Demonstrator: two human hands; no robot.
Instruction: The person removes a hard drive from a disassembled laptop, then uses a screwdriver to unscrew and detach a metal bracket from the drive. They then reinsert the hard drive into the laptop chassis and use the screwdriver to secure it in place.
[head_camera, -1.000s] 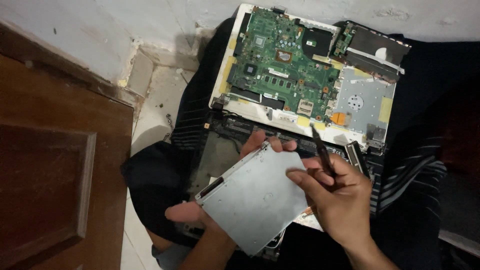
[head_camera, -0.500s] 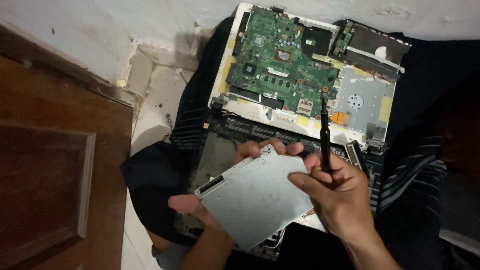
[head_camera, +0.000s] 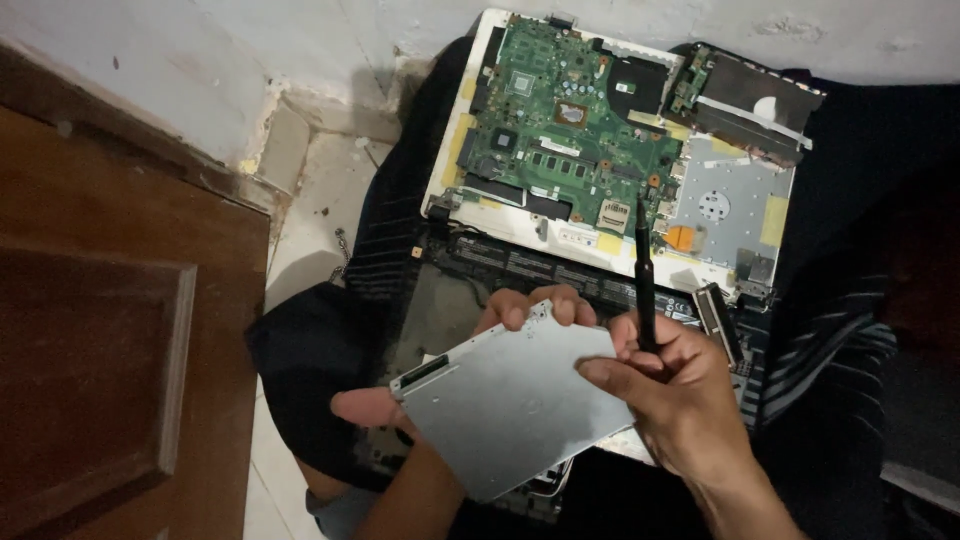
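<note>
Screwdriver (head_camera: 643, 275) now upright; drive (head_camera: 510, 408) unmoved.

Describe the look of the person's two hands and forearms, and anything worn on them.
Both hands are bare: no gloves, rings or watch show on the left hand or the right hand. Both forearms are uncovered as far as the picture's bottom edge, with no sleeve or cuff in view. The fingernails look short.

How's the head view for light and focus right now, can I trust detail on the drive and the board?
Head view: dim overall, right side sinking into near black; the green circuit board is lit evenly and fairly sharp; the grey metal drive shows a soft sheen, no harsh glare; the right hand and black tool look slightly soft.
</note>
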